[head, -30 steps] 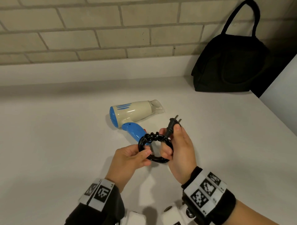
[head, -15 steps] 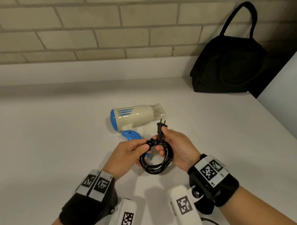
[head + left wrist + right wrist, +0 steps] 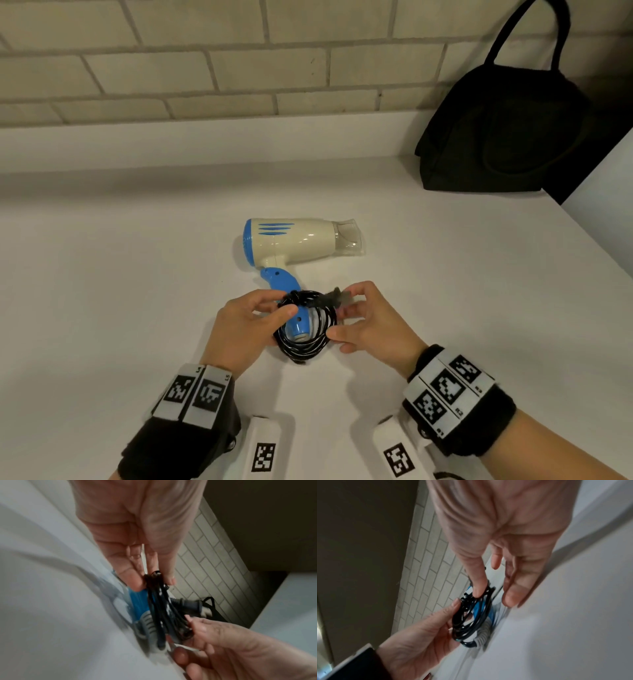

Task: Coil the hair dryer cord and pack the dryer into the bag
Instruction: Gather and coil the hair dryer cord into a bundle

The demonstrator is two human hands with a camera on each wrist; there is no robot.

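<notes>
Securing coiled black cord (image 3: 304, 334) | left hand (image 3: 241, 330), right hand (image 3: 371, 329) both pinch it | next: cream-and-blue dryer (image 3: 294, 241) into far-right black bag (image 3: 507, 133)

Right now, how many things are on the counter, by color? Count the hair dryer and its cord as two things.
Black: 2, the coiled cord held by both hands, and the bag at the back right.
Cream and blue: 1, the hair dryer lying on its side.
Total: 3
</notes>
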